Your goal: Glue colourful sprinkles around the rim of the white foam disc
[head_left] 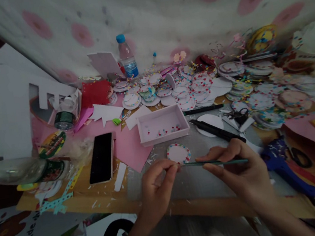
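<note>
Left hand (pixel 157 188) and right hand (pixel 241 174) close together, fingertips pinched, forearms converging from below.

A thin green stick (pixel 215 162) is pinched at its ends between the left hand (pixel 157 190) and the right hand (pixel 242 176). Just beyond the hands, a dotted paper disc (pixel 178 153) is seen on the bench (pixel 190 183), with a pink tray (pixel 163 125) farther off.

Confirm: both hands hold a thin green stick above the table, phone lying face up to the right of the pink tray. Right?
Not quite. The head view shows the phone lying left of the pink tray, not right. The rest stands: left hand and right hand hold the thin green stick above the table.
</note>
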The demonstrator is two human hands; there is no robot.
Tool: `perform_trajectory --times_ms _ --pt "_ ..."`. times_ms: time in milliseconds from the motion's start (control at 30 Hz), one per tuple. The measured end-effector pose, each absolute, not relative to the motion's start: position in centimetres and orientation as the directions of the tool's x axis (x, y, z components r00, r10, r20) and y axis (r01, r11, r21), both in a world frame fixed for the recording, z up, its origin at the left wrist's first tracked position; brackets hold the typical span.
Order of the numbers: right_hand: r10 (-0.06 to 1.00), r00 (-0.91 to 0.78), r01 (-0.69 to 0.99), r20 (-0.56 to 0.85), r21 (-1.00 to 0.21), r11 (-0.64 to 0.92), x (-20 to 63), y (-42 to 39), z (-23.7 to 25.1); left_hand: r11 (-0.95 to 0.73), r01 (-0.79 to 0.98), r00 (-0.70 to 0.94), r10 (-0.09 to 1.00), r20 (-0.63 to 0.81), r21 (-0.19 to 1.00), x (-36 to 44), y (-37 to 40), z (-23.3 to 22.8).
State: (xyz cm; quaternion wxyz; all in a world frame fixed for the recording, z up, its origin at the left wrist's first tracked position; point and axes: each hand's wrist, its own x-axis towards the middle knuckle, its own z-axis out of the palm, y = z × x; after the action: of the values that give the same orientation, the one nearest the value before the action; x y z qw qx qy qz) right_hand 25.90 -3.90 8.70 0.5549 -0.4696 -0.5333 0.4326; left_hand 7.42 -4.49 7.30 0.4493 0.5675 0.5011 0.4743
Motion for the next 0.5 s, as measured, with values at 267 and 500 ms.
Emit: perform_trajectory --times_ms 267,500 --pt "0.986 0.132 -0.033 0.107 -0.993 0.112 26.3 -5.6 7.7 -0.015 0.066 0.058 0.998 0.012 0.998 8.0 -5.1 7.8" --pt "0.988 0.126 -0.032 0.088 -0.995 0.092 26.2 -5.7 7.8 -0.019 0.127 0.113 0.994 0.005 0.992 8.0 -5.2 7.5"
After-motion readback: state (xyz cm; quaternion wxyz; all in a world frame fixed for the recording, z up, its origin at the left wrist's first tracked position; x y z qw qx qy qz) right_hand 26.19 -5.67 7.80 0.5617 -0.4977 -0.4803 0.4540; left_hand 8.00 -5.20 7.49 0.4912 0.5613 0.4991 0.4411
